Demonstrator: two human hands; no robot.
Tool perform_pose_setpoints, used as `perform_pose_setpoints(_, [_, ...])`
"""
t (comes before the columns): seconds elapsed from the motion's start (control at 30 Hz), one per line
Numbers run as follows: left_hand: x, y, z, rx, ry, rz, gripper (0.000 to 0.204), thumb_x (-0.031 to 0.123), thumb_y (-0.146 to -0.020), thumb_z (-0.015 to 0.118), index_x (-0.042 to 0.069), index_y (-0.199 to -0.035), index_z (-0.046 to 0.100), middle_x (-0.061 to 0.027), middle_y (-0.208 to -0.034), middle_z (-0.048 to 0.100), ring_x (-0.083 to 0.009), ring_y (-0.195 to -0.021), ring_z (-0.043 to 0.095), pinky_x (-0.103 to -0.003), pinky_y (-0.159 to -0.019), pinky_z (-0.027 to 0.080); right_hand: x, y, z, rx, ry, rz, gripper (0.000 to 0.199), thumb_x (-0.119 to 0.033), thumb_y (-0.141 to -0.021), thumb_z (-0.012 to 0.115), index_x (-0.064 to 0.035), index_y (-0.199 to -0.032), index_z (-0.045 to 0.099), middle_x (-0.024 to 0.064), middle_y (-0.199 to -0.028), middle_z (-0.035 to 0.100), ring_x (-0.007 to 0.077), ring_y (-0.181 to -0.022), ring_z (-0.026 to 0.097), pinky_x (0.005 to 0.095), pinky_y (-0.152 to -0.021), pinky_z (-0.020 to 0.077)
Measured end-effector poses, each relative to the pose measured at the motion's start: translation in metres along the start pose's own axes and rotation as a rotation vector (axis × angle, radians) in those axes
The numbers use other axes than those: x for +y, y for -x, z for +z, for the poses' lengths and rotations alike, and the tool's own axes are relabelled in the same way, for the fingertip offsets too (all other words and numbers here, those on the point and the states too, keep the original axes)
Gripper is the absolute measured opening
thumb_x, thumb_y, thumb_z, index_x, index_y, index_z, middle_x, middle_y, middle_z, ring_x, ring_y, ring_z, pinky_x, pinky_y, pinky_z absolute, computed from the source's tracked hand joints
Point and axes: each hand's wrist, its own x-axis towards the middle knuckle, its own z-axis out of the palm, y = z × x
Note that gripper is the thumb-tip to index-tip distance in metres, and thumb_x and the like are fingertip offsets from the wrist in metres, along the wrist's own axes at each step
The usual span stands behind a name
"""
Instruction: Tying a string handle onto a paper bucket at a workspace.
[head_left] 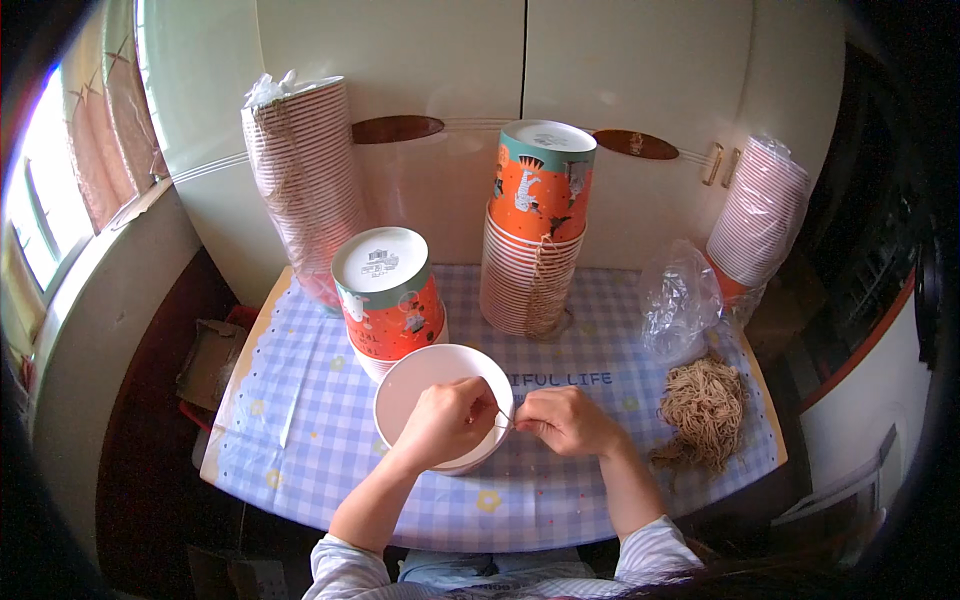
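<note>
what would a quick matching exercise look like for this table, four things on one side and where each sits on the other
Things:
1. white paper bowl
2. bundle of tan string
3. wrapped stack of cups
4. clear plastic bag

Places:
A. far left corner of the table, against the cabinet
B. right side of the table, just behind the string
C. near the front edge, under the left hand and beside the right hand
D. right edge of the checked tablecloth

Pairs: 1-C, 2-D, 3-A, 4-B
</note>
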Motion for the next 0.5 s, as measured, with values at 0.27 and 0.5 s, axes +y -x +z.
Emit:
perform_pose_setpoints(0.27, [0.0029,0.0006,0.0034,-0.001,-0.047,0.024,0.006,0.006,-0.069,0.059,0.002,-0.073,0.056,-0.0125,-0.065,0.058,-0.0302,-0.058,0.058,-0.038,-0.055,0.047,0.0024,-0.0017,-0.0007,-0.087,-0.030,-0.006,0.012,-0.013,-0.078,0.059,-0.0026,-0.077,0.054,0.0114,-0.075,0.059,0.0293,-0.071,0.060,0.0367,-0.061,0.0462])
perform_pose_setpoints(0.5, [0.0050,0.0009,0.0005,-0.005,-0.020,0.021,0.006,0.006,-0.071,0.058,0.004,-0.076,0.056,-0.0112,-0.070,0.059,-0.0292,-0.064,0.059,-0.038,-0.057,0.047,0.0032,0.0060,0.0049,0.017,-0.075,0.175,0.012,-0.012,-0.081,0.059,-0.0007,-0.079,0.058,0.0113,-0.072,0.060,0.0232,-0.065,0.059,0.0308,-0.057,0.0449])
